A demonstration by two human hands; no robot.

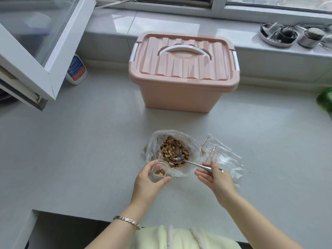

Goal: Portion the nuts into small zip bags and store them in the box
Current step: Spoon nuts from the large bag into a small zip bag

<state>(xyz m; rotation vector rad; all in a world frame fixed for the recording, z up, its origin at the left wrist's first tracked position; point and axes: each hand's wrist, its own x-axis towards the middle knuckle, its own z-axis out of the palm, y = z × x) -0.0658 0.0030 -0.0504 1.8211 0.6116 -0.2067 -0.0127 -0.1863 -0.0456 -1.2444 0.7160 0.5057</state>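
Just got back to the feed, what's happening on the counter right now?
A person is portioning nuts. The left hand holds a small zip bag open, a few nuts already inside. The right hand holds a spoon with its bowl down in the large bag of nuts. To the right lie spare zip bags. The pink box stands behind, lid on.

Bare forearms, a silver link bracelet on the left wrist, a fluffy cream garment below
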